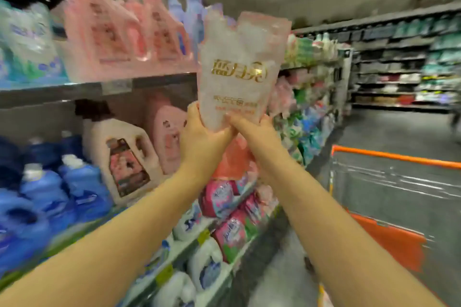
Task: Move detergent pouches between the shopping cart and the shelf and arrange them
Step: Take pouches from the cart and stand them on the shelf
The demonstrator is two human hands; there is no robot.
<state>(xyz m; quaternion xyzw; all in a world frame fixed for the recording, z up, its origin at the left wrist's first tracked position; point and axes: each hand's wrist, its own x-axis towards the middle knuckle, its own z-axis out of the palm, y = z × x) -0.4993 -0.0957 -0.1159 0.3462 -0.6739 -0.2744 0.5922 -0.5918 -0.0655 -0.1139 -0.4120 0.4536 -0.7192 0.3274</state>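
Dim overall, dark overhead; heavy motion blur on pink plastic detergent bottles [107, 30]; wide-angle bending at edges.

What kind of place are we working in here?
Most likely a supermarket's laundry aisle: long shelves stocked with detergent bottles, an orange-rimmed shopping cart at the right, and a pink pouch held up by both the left hand and right hand.
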